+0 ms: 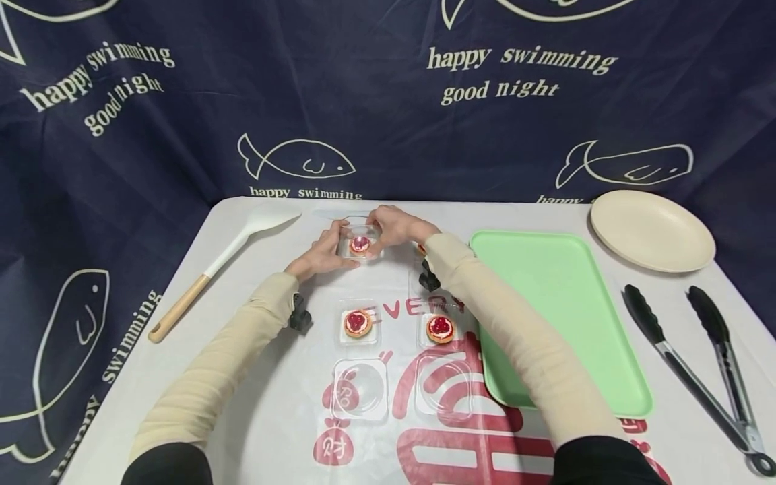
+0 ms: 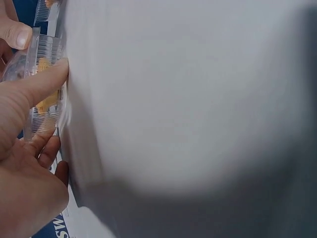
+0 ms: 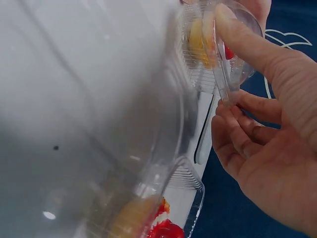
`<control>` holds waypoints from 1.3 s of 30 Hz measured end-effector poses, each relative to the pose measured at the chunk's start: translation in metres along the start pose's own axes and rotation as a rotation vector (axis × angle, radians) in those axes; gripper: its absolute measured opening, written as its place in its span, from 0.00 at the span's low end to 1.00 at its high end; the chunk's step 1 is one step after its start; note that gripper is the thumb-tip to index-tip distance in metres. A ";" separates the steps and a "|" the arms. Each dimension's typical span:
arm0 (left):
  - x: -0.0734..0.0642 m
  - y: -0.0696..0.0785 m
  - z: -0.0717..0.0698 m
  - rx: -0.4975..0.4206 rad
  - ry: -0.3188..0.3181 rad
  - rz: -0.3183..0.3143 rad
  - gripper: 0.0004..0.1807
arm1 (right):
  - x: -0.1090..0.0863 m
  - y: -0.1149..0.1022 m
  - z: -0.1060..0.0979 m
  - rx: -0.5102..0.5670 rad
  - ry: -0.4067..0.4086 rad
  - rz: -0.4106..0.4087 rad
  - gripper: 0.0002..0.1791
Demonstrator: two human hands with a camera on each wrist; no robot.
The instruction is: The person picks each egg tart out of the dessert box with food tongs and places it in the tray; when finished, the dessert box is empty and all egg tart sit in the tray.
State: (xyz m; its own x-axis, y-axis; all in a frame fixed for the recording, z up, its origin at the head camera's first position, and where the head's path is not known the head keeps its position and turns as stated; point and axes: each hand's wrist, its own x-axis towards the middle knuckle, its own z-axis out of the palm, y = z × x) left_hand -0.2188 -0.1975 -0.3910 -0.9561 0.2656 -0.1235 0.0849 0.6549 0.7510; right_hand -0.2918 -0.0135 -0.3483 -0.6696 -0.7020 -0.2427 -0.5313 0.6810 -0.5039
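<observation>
At the far middle of the table a small clear plastic box [image 1: 346,251] holds a round tart [image 1: 360,245] with red and white topping. My left hand [image 1: 324,254] grips the box from its left side, thumb on the near wall and fingers around the far side. My right hand [image 1: 397,228] pinches the domed lid [image 3: 242,29] at its right edge, thumb opposite the fingers. The lid sits over the tart; whether it is fully fastened I cannot tell. Nearer me, a left tart [image 1: 358,323] and a right tart [image 1: 440,329] sit in clear boxes.
Another tart [image 1: 422,249] is partly hidden by the right forearm. Two clear plastic pieces [image 1: 360,389] lie nearest me. Right of them are a green tray [image 1: 564,316], a cream plate [image 1: 655,229] and black-tipped tongs [image 1: 691,377]. A white spoon-like utensil [image 1: 224,259] with wooden handle lies left.
</observation>
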 end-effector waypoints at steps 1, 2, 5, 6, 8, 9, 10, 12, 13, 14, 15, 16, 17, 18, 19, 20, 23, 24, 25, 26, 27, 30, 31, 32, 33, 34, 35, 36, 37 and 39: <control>0.000 0.000 0.000 0.000 -0.002 -0.001 0.50 | -0.001 0.000 0.000 -0.005 0.005 -0.002 0.40; 0.001 0.001 0.000 0.002 -0.004 -0.002 0.50 | -0.001 0.000 0.001 -0.015 0.012 -0.007 0.40; 0.001 0.003 0.000 0.005 -0.010 -0.004 0.50 | -0.003 -0.001 0.001 -0.039 0.035 -0.005 0.40; 0.001 0.004 -0.001 0.008 -0.011 -0.004 0.50 | -0.004 -0.001 0.002 -0.046 0.040 -0.002 0.41; 0.001 0.006 -0.002 0.015 -0.013 -0.008 0.50 | -0.005 -0.002 0.002 -0.061 0.051 -0.002 0.41; 0.001 0.006 -0.002 0.022 -0.015 -0.012 0.50 | -0.005 -0.002 0.003 -0.069 0.055 -0.001 0.42; 0.000 0.007 -0.003 0.030 -0.016 -0.017 0.51 | -0.005 -0.003 0.003 -0.078 0.060 -0.003 0.42; 0.000 0.006 -0.004 0.045 -0.018 -0.030 0.52 | -0.006 -0.004 0.003 -0.077 0.074 -0.012 0.42; 0.000 0.006 -0.004 0.052 -0.019 -0.037 0.53 | -0.007 -0.005 0.003 -0.077 0.082 -0.016 0.42; 0.000 0.006 -0.004 0.059 -0.020 -0.043 0.53 | -0.007 -0.005 0.003 -0.078 0.087 -0.019 0.42; 0.000 0.006 -0.005 0.067 -0.021 -0.048 0.54 | -0.008 -0.005 0.004 -0.075 0.094 -0.023 0.42; 0.001 0.005 -0.005 0.073 -0.023 -0.053 0.54 | -0.008 -0.005 0.004 -0.065 0.099 -0.025 0.41; 0.001 0.005 -0.004 0.080 -0.025 -0.057 0.54 | -0.009 -0.004 0.004 -0.054 0.102 -0.026 0.41; 0.002 0.005 -0.004 0.089 -0.026 -0.059 0.54 | -0.009 -0.003 0.005 -0.047 0.105 -0.029 0.40; 0.002 0.005 -0.004 0.098 -0.028 -0.061 0.55 | -0.010 -0.002 0.005 -0.038 0.107 -0.032 0.40; 0.002 0.005 -0.004 0.107 -0.032 -0.064 0.55 | -0.010 -0.001 0.005 -0.028 0.109 -0.036 0.39; 0.003 0.005 -0.006 0.120 -0.047 -0.035 0.58 | -0.012 0.001 0.006 -0.003 0.116 -0.047 0.38; 0.002 0.005 -0.008 0.111 -0.052 -0.006 0.59 | -0.012 0.001 0.006 0.001 0.121 -0.052 0.38; 0.001 0.005 -0.009 0.098 -0.055 0.030 0.59 | -0.013 0.001 0.007 0.006 0.124 -0.056 0.38; 0.000 0.004 -0.011 0.086 -0.058 0.070 0.59 | -0.013 0.002 0.007 0.009 0.128 -0.060 0.38; -0.001 0.004 -0.013 0.075 -0.060 0.111 0.58 | -0.013 0.002 0.007 0.010 0.131 -0.065 0.38; -0.002 -0.002 -0.016 0.063 -0.044 0.217 0.55 | -0.014 0.002 0.007 0.014 0.142 -0.081 0.38; -0.003 -0.001 -0.017 0.068 -0.037 0.222 0.54 | -0.015 0.002 0.007 0.015 0.144 -0.085 0.38; -0.003 -0.001 -0.017 0.085 -0.028 0.219 0.53 | -0.016 0.002 0.007 0.017 0.148 -0.091 0.38; -0.004 0.000 -0.018 0.101 -0.017 0.215 0.52 | -0.017 0.001 0.006 0.026 0.151 -0.094 0.38; -0.004 0.001 -0.018 0.115 -0.004 0.214 0.52 | -0.019 0.002 0.006 0.042 0.162 -0.110 0.38; -0.008 0.007 -0.019 0.130 0.003 0.197 0.52 | -0.021 0.003 0.005 0.067 0.169 -0.121 0.38; -0.008 0.009 -0.020 0.149 0.021 0.205 0.52 | -0.023 0.003 0.004 0.093 0.175 -0.124 0.38; -0.008 0.010 -0.021 0.170 0.045 0.216 0.51 | -0.026 0.004 0.003 0.126 0.181 -0.127 0.37; -0.009 0.013 -0.022 0.212 0.105 0.269 0.51 | -0.031 0.005 0.000 0.212 0.196 -0.114 0.32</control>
State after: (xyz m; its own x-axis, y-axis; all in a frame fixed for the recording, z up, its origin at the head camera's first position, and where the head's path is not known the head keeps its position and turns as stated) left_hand -0.2148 -0.2070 -0.3660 -0.9143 0.3816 0.1357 0.3832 0.7066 0.5949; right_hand -0.2740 0.0119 -0.3429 -0.7102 -0.7038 -0.0204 -0.5024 0.5268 -0.6856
